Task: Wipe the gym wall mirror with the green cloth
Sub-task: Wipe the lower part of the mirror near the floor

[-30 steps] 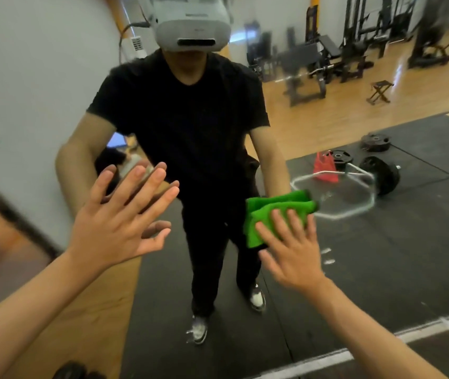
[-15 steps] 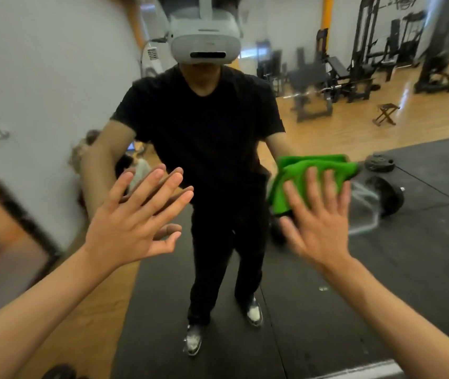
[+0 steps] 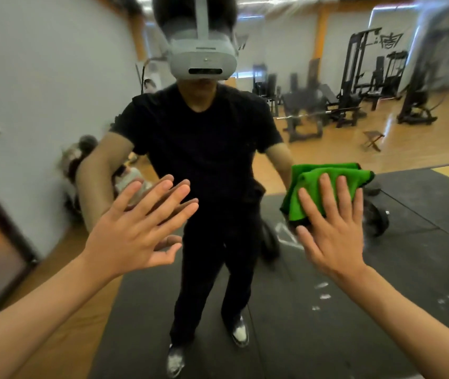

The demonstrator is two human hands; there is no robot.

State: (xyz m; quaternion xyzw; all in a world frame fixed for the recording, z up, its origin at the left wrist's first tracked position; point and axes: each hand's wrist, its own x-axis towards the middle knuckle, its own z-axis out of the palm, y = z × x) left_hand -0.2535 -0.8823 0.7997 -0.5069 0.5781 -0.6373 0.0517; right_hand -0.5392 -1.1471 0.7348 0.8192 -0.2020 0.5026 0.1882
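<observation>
Gym wall mirror (image 3: 398, 269) fills nearly the whole view; everything ahead is reflection. Reflected room: wooden floor (image 3: 327, 151) at the back, black rubber mat (image 3: 313, 337) in front, white walls, blurred at the edges. Person's reflection (image 3: 204, 149) stands centre on the mat in a black T-shirt and black trousers, with a grey headset (image 3: 203, 57) over the eyes. Black gym machines (image 3: 360, 86) line the far side of the wooden floor, upper right. Both bare forearms come in from the bottom corners toward the glass. Left hand (image 3: 133, 231): wide open, fingers straight and spread, palm facing the mirror, fingertips meeting their own reflection, holding nothing. Right hand (image 3: 332, 231): also open, fingers straight and slightly spread, pressing flat on the green cloth (image 3: 313, 184), with no curl round it that I can see. Cloth is bunched in folds, pinned between palm and glass right of centre at about the reflection's waist height, sticking out above and left of the fingers. Dark weight plate (image 3: 375, 217) is reflected on the mat just right of that hand. Small folding stool (image 3: 373, 139) stands on the wooden floor beyond. White specks (image 3: 324, 296) sit low right; cannot tell if they are on the glass or the mat.
</observation>
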